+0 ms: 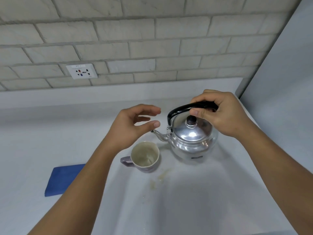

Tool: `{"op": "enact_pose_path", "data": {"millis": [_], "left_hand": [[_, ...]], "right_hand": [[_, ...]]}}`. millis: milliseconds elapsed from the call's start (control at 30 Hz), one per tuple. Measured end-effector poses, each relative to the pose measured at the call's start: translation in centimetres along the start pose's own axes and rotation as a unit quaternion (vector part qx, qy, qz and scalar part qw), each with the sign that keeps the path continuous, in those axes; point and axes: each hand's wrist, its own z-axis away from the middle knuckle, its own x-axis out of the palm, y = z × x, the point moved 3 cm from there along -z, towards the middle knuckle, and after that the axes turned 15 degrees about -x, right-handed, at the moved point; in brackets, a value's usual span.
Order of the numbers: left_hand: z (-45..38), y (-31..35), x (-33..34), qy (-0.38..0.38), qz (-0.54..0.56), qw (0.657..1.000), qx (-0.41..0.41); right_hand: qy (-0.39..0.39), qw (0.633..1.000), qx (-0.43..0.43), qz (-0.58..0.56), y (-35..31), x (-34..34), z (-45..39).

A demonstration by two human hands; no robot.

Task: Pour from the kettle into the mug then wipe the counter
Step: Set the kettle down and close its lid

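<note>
A shiny metal kettle (191, 141) with a black arched handle stands on the pale counter (194, 200), its spout pointing left. My right hand (221, 114) is closed around the top of that handle. A lilac mug (145, 157) with a cream inside stands just left and in front of the kettle, below the spout, handle to the left. My left hand (133, 126) hovers above and behind the mug, fingers apart, holding nothing. A folded blue cloth (62, 179) lies on the counter at the left, partly hidden by my left forearm.
Small yellowish spill marks (160, 178) lie on the counter in front of the mug. A brick-pattern wall with a white power socket (82, 71) runs along the back. A plain wall (284, 82) closes the right side.
</note>
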Motion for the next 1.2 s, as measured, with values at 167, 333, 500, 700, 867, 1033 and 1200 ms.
{"op": "enact_pose_path", "data": {"millis": [167, 333, 500, 700, 867, 1033, 1200], "left_hand": [[-2.5, 2.4, 2.1, -0.016, 0.008, 1.0, 0.009], [-4.3, 2.7, 3.0, 0.008, -0.015, 1.0, -0.009], [-5.9, 2.4, 3.5, 0.053, -0.047, 0.997, -0.019], [-8.4, 1.2, 3.9, 0.078, -0.096, 0.991, -0.046], [-10.6, 0.0, 4.4, 0.081, -0.133, 0.986, -0.052], [-12.5, -0.9, 4.7, 0.072, -0.186, 0.978, -0.062], [-13.9, -1.1, 4.2, 0.067, -0.217, 0.971, -0.073]], "right_hand": [[0.019, 1.0, -0.018, 0.001, 0.6, -0.1, -1.2], [0.035, 0.999, -0.012, -0.01, 1.7, 0.0, -2.1], [0.018, 1.0, 0.006, -0.011, 3.3, -0.5, -2.8], [-0.022, 0.999, 0.041, 0.01, 6.1, -1.1, -3.6], [-0.038, 0.997, 0.07, 0.023, 8.5, -0.8, -4.1], [-0.06, 0.994, 0.08, 0.047, 10.3, -0.1, -4.7], [-0.087, 0.989, 0.079, 0.088, 11.6, 0.2, -6.0]]}}
